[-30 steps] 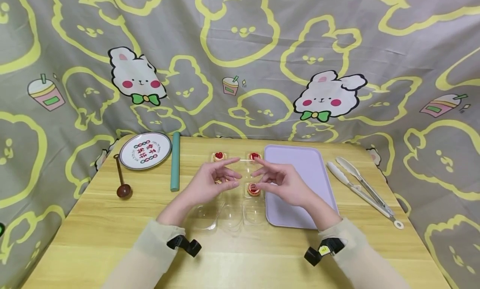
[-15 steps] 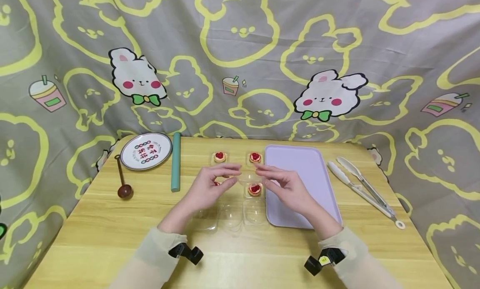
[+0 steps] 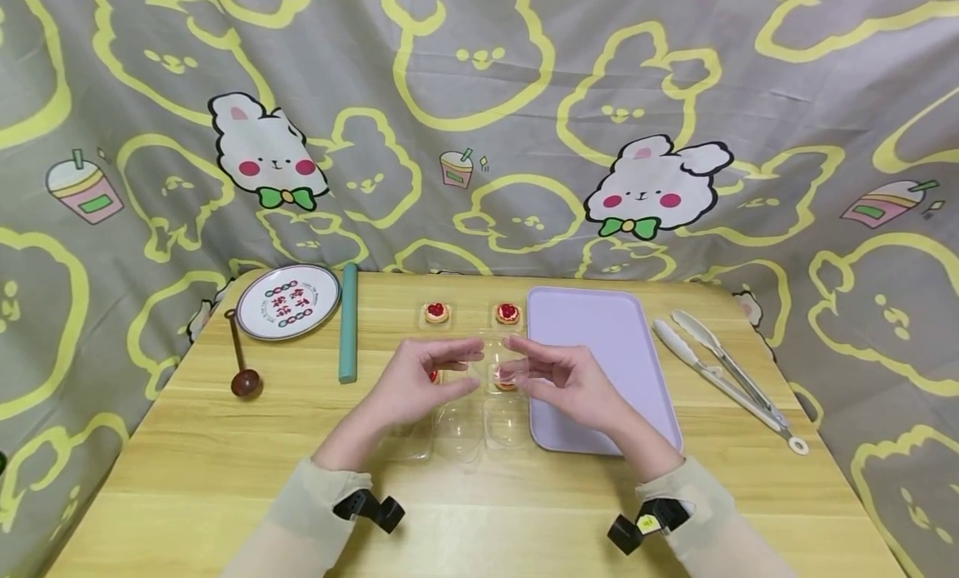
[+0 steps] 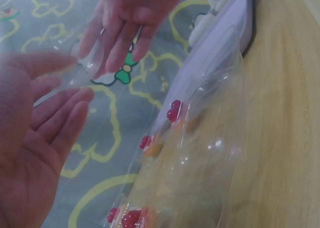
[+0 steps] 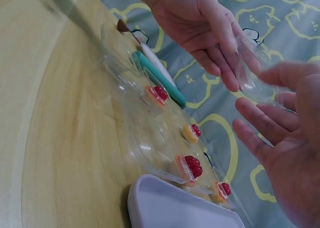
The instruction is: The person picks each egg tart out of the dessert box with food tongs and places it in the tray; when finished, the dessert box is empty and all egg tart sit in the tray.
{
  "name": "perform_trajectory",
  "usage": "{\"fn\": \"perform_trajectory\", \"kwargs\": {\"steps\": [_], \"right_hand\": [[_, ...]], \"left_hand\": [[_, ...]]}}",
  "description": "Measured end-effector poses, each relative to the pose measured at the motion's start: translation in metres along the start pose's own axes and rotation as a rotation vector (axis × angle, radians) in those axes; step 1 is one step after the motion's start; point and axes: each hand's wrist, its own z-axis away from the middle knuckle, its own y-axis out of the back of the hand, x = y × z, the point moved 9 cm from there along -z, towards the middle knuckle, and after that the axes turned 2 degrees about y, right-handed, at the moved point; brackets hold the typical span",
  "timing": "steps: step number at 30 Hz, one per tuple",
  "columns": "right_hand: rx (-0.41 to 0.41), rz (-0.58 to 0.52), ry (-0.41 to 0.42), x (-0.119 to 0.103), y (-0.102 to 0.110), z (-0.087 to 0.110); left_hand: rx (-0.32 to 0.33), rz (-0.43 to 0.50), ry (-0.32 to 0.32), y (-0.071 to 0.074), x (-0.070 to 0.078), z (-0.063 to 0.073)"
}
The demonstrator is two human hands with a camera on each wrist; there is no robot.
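Note:
In front of me, my left hand (image 3: 419,380) and right hand (image 3: 569,380) face each other above the table. Between them they pinch a small clear plastic box (image 5: 255,82), thumbs below and fingers above in the head view. Its thin wall (image 4: 90,70) shows between both hands' fingers in the left wrist view. Red-topped tarts sit in clear boxes beneath: one at the back left (image 3: 436,312), one at the back right (image 3: 507,313) and another at front right (image 3: 505,386). A fourth tart (image 3: 433,377) is partly hidden by my left hand.
Clear plastic boxes (image 3: 459,432) stand nearer me. A lilac tray (image 3: 614,328) lies to the right, with tongs (image 3: 730,378) beyond it. On the left are a teal rolling pin (image 3: 348,324), a white plate (image 3: 288,303) and a brown ladle (image 3: 245,383).
Both hands have come down a little with the clear box between them, uncovering the back tarts. The things on the table stay in place.

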Motion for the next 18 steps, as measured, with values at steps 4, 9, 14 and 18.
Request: {"fn": "perform_trajectory", "kwargs": {"steps": [4, 9, 14, 18], "right_hand": [[-0.025, 0.015, -0.002, -0.0011, -0.0023, 0.0020], [-0.017, 0.018, -0.020, -0.0013, -0.0043, 0.0021], [-0.034, 0.064, -0.071, 0.0013, -0.0047, 0.0020], [-0.037, 0.118, -0.099, 0.0045, -0.0040, 0.0000]], "left_hand": [[-0.047, -0.028, -0.001, -0.0031, 0.0010, 0.0014], [-0.050, -0.042, 0.007, -0.0035, 0.0007, 0.0015], [-0.073, -0.026, 0.043, -0.0030, -0.0024, 0.0022], [-0.091, -0.028, 0.046, -0.0019, -0.0037, 0.0011]]}}
